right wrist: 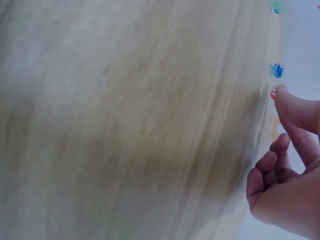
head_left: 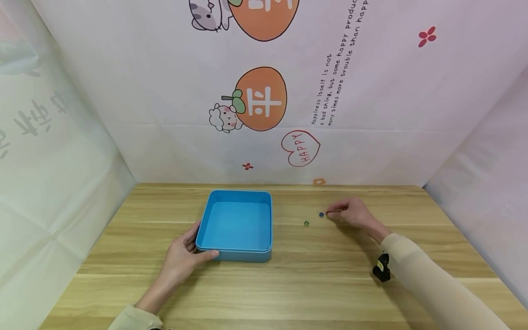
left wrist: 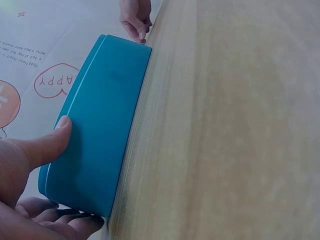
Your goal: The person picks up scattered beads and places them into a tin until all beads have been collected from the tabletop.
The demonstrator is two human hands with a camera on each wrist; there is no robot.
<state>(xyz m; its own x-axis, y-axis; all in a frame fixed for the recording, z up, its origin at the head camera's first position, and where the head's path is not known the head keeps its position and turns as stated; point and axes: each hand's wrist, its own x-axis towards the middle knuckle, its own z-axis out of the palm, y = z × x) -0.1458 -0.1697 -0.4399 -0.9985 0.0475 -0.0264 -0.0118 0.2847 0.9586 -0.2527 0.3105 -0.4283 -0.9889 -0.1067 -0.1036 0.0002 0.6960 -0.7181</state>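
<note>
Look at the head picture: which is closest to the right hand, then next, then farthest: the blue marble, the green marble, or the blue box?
1. Blue marble, just left of the right hand fingertips.
2. Green marble, farther left, slightly nearer the camera.
3. Blue box, far left, held by the left hand.

the left hand lies low at the near left, thumb stretched rightward and fingers curled behind it, forearm running back to the near edge. the right hand reaches far right, fingertips pinched together and pointing left, sleeved forearm angling back.

Open blue box; small marbles just right
</note>
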